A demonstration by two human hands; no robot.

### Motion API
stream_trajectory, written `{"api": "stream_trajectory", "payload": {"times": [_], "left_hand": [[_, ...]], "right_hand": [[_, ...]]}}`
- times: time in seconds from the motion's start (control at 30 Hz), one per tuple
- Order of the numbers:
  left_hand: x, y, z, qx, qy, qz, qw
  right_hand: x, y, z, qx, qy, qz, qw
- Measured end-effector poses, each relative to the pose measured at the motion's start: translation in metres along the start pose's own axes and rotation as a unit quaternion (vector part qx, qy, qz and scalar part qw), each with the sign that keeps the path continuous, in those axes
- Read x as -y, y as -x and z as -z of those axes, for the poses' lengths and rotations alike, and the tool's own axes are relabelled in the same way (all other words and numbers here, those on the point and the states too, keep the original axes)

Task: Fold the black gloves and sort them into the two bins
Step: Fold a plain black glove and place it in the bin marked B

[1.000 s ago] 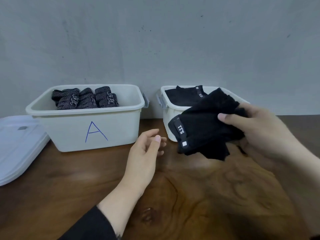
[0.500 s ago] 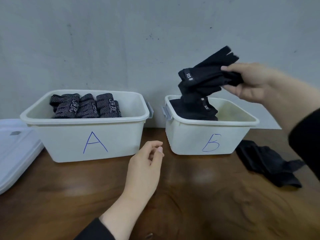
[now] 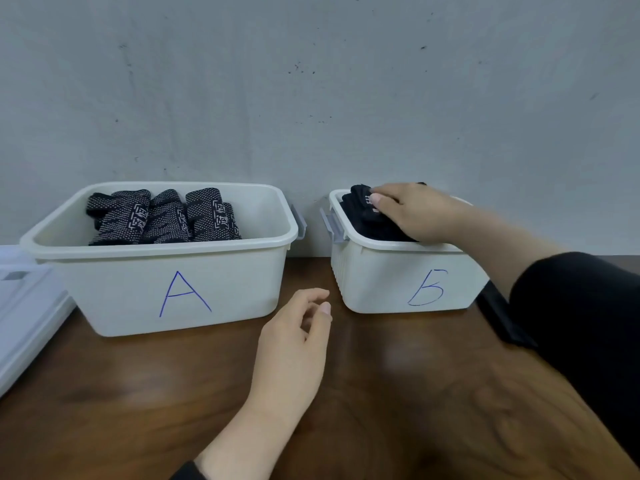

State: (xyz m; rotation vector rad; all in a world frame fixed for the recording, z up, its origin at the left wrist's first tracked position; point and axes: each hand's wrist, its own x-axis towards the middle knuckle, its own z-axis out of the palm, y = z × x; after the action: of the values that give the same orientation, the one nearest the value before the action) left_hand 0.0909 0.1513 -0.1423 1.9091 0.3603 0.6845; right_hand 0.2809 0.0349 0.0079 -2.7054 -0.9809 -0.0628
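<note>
Folded plain glove going into the right-hand bin; left hand idle.

Nearest, over the table's middle: left hand, fingers loosely curled, holding nothing. Right of it, a dark sleeve crosses the table's right edge, with a strip of black fabric just beside it, too hidden to identify. At the far edge, side by side: bin A, holding a row of rolled patterned gloves; bin Б, holding plain black gloves. Right hand lies on top of that pile; whether it presses or pinches cannot be told. White lids at the left edge. Step judged: placing. Next calls for letting go and lifting out without disturbing the fold, then checking for any remaining gloves.
</note>
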Motion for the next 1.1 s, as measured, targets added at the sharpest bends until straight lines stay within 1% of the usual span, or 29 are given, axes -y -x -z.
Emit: {"api": "stream_trajectory", "payload": {"times": [0.03, 0.1, 0.27, 0.37, 0.43, 0.47, 0.53, 0.6, 0.67, 0.73, 0.77, 0.8, 0.9, 1.0, 1.1], "left_hand": [[0.000, 0.000, 0.000, 0.002, 0.000, 0.002, 1.000], [0.000, 0.000, 0.000, 0.006, -0.006, 0.005, 1.000], [0.001, -0.001, -0.001, 0.021, -0.038, 0.007, 0.999], [0.002, 0.000, 0.000, 0.024, -0.037, 0.005, 0.999], [0.001, -0.001, 0.001, 0.026, -0.040, 0.000, 0.999], [0.001, -0.002, 0.001, 0.027, -0.042, -0.004, 0.999], [0.001, -0.004, 0.003, 0.028, -0.047, -0.013, 0.998], [0.001, -0.005, 0.005, 0.024, -0.054, -0.021, 0.998], [0.003, -0.005, 0.007, 0.021, -0.062, -0.029, 0.997], [0.005, -0.004, 0.006, 0.023, -0.071, -0.034, 0.997], [0.005, -0.004, 0.006, 0.025, -0.073, -0.036, 0.996], [0.004, -0.003, 0.005, 0.029, -0.075, -0.039, 0.996], [-0.001, -0.001, 0.001, 0.056, -0.092, -0.043, 0.993], [-0.008, 0.009, -0.010, 0.112, -0.134, -0.039, 0.984], [-0.017, 0.025, -0.030, 0.154, -0.161, -0.069, 0.972]], "right_hand": [[0.001, -0.001, -0.002, 0.029, 0.003, -0.010, 1.000], [0.001, -0.004, -0.006, 0.060, 0.011, -0.021, 0.998], [0.005, -0.012, -0.010, 0.091, -0.004, -0.065, 0.994], [0.012, -0.010, -0.008, 0.090, -0.001, -0.059, 0.994], [0.018, -0.004, -0.006, 0.045, -0.018, -0.032, 0.998], [0.020, -0.001, -0.006, 0.004, -0.036, -0.016, 0.999], [0.028, 0.005, -0.007, -0.108, -0.079, 0.018, 0.991], [0.044, 0.018, -0.010, -0.231, -0.126, 0.072, 0.962], [0.061, 0.042, -0.020, -0.332, -0.168, 0.151, 0.916], [0.066, 0.074, -0.043, -0.387, -0.203, 0.188, 0.880], [0.063, 0.092, -0.058, -0.393, -0.215, 0.191, 0.873], [0.056, 0.109, -0.073, -0.393, -0.216, 0.185, 0.874], [0.017, 0.154, -0.106, -0.369, -0.191, 0.142, 0.899], [-0.038, 0.187, -0.113, -0.343, -0.169, 0.078, 0.921], [-0.095, 0.209, -0.105, -0.326, -0.132, -0.006, 0.936]]}}
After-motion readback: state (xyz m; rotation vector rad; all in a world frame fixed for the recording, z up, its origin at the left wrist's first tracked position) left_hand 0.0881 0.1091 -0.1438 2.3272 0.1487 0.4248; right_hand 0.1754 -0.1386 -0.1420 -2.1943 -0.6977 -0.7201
